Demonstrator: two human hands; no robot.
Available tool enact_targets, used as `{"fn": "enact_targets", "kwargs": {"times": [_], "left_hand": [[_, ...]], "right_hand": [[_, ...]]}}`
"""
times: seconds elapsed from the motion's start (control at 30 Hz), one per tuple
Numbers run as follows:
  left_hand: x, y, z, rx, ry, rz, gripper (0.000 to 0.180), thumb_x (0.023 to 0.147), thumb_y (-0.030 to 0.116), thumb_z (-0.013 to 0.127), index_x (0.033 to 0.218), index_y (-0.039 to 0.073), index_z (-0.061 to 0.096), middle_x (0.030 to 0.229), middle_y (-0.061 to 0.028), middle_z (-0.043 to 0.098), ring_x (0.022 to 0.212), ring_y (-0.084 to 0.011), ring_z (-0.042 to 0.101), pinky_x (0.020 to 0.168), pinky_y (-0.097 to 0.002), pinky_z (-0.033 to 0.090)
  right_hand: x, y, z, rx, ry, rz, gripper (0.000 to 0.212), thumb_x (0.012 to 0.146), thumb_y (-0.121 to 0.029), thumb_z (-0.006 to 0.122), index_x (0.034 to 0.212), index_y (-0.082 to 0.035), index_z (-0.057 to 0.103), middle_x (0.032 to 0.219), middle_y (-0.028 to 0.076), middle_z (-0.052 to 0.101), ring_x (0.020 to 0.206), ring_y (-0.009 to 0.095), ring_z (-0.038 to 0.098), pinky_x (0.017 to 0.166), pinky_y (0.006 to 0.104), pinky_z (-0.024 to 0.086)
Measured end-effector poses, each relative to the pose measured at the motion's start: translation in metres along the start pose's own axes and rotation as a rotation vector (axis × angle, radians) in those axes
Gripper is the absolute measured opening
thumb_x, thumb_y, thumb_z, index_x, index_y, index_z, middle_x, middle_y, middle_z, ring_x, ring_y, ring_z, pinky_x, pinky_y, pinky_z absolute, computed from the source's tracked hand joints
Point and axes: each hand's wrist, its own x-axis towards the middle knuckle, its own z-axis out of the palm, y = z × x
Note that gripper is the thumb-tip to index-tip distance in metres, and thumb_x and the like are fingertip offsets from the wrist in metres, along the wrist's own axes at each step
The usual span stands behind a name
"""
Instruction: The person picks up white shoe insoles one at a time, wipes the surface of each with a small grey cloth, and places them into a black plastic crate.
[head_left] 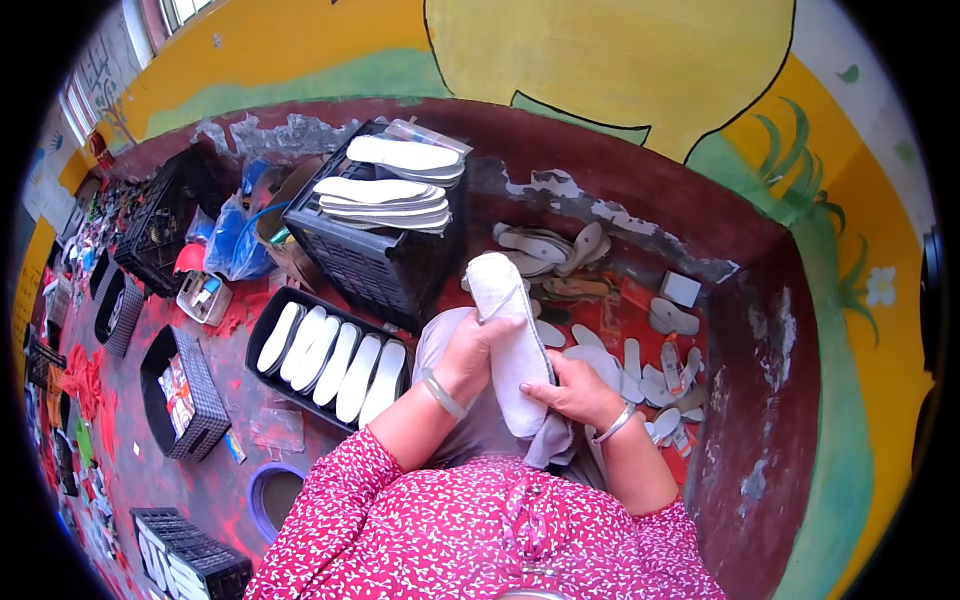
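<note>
In front of my lap I hold a white shoe insole point(502, 280) lengthwise, its toe end pointing away from me. It has a dark edge along its right side; whether it is one or more layers I cannot tell. My left hand point(472, 348) is closed on its left edge, the thumb over the top face. Lower down, my right hand point(580, 392) pinches the right edge, its thumb on the white surface. A grey cloth point(550, 442) hangs below the insole near my right hand; what holds it is hidden.
Left of my knees stands a black basket point(262, 372) with a row of white insoles. Behind it, a black crate point(352, 262) bears stacked insoles point(385, 203). Loose insoles point(540, 245) lie by the wall to the right. A purple-rimmed bucket point(256, 505) and a patterned basket point(205, 425) stand left.
</note>
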Motion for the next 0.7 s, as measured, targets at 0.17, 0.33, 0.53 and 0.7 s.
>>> {"fn": "enact_targets", "kwargs": {"times": [0.17, 0.33, 0.53, 0.7], "left_hand": [[0.005, 0.007, 0.008, -0.114, 0.060, 0.056, 0.029, 0.085, 0.018, 0.063, 0.108, 0.003, 0.054, 0.092, -0.0068, 0.062, 0.079, -0.0176, 0.062, 0.073, -0.0327, 0.051], [0.031, 0.018, -0.024, -0.106, 0.031, 0.194, 0.019, 0.089, 0.015, 0.059, 0.102, 0.002, 0.056, 0.089, -0.0090, 0.065, 0.082, -0.0190, 0.063, 0.073, -0.0323, 0.052], [0.026, 0.044, -0.028, -0.085, 0.104, 0.204, 0.030, 0.091, 0.025, 0.058, 0.112, 0.004, 0.052, 0.109, -0.0091, 0.059, 0.105, -0.0211, 0.056, 0.092, -0.0344, 0.044], [0.011, 0.013, -0.006, -0.041, -0.159, -0.108, 0.040, 0.091, 0.023, 0.056, 0.126, 0.005, 0.047, 0.119, -0.0083, 0.056, 0.111, -0.0203, 0.054, 0.094, -0.0328, 0.043]], "right_hand": [[-0.012, -0.009, 0.002, -0.108, 0.027, 0.054, 0.048, 0.080, -0.039, 0.064, 0.109, -0.002, 0.054, 0.094, 0.021, 0.065, 0.089, 0.035, 0.063, 0.079, 0.0391, 0.048], [-0.019, -0.005, -0.001, -0.063, -0.097, 0.050, 0.049, 0.080, -0.035, 0.065, 0.112, 0.000, 0.054, 0.094, 0.018, 0.066, 0.088, 0.029, 0.064, 0.079, 0.0361, 0.048], [-0.024, 0.016, -0.004, 0.471, -0.146, 0.092, 0.042, 0.085, -0.018, 0.066, 0.118, 0.003, 0.052, 0.105, 0.006, 0.061, 0.091, 0.014, 0.059, 0.080, 0.0280, 0.047], [-0.027, 0.005, -0.019, 0.621, -0.109, 0.089, 0.042, 0.086, -0.018, 0.065, 0.119, 0.004, 0.051, 0.103, 0.006, 0.061, 0.092, 0.012, 0.057, 0.082, 0.0269, 0.046]]}}
